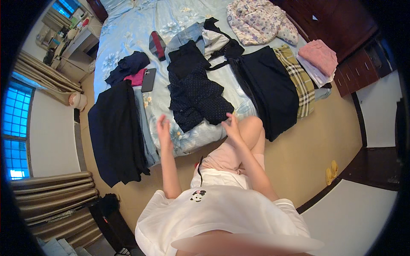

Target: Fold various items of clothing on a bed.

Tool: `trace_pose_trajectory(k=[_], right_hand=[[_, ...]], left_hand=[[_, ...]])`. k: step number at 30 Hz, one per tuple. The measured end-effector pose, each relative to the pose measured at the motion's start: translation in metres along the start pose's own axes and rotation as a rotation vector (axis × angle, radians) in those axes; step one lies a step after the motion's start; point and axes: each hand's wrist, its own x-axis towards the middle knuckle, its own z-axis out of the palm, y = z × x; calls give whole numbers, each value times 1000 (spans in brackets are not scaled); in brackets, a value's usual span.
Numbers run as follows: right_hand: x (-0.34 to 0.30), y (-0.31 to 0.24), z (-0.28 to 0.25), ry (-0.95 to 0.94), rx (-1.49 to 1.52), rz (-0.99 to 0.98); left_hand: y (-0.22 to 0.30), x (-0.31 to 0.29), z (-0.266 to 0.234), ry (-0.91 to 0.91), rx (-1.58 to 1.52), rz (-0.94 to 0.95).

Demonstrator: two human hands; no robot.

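The bed (pixel 158 102), under its pale blue floral sheet, carries everything, and its front edge is the main hazard: a garment slid too far over it could drop to the tan floor (pixel 316 132). The black trousers (pixel 113 128) on the left run the greatest risk, since much of their length hangs past the edge and a snag from a passing forearm could pull them down. The folded dark trousers (pixel 271 89) on the right also overhang, near the person's knee, so a shift of the leg might drag them askew. The dotted navy shirt (pixel 194 96) lies between these two, close to the edge; its bunched, uneven spread could set creases if it were pressed flat as it is, and the black top (pixel 186 59) meeting its upper end could be tugged along with it. The left grip (pixel 164 131) is open and holds nothing, in front of the shirt's left side; the right grip (pixel 232 128) looks loosely parted at the shirt's lower right corner, whether touching I cannot tell. The phone (pixel 148 80), beside the black trousers, could be covered or knocked by a swept garment.
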Motion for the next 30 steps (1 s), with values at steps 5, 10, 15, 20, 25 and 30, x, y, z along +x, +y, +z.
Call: trace_pose_trajectory(k=[5, 10, 15, 20, 25, 30], right_hand=[[-42, -5, 7, -206, 407, 152], [-61, -6, 5, -357, 517, 180], [-79, -22, -7, -385, 689, 170], [-84, -21, -28, -340, 720, 197], [-82, -18, -37, -336, 714, 159], [-87, -11, -47, -314, 789, 190]], left_hand=[[7, -33, 69, -378, -183, -281], [-10, -26, 141, -101, -113, -316], [-22, 1, 173, -97, -198, -299], [23, -18, 211, -824, 276, 596], [0, -17, 219, -1059, 564, 665], [-50, 3, 218, -762, 817, 469]])
